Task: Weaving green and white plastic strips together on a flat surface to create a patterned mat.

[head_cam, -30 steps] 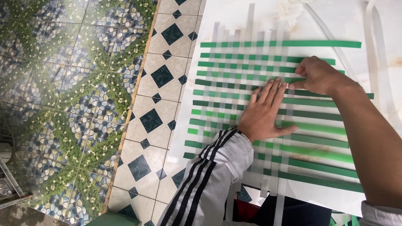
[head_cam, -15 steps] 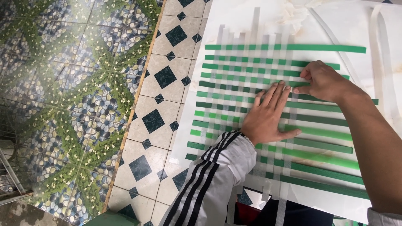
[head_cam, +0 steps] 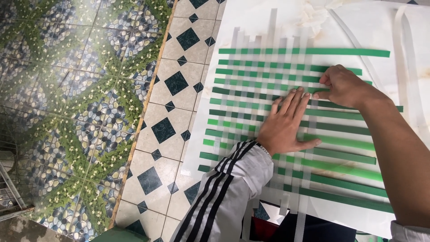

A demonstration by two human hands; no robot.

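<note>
tiled floor [head_cam: 170, 89] | two hands – left hand [head_cam: 286, 125] flat, right hand [head_cam: 342, 85] pinching – one woven mat [head_cam: 251, 89]

The left hand [head_cam: 286, 127] lay flat over the middle of the woven mat [head_cam: 268, 89], hiding the green and white strips beneath its palm, and the right hand [head_cam: 342, 85] covered the strip ends under its fingers, so what they pinched could not be told. The right forearm [head_cam: 398, 152] hid the mat's right part and ran off the bottom edge. The white sheet [head_cam: 358, 27] was cut off at the top and right edges.
</note>
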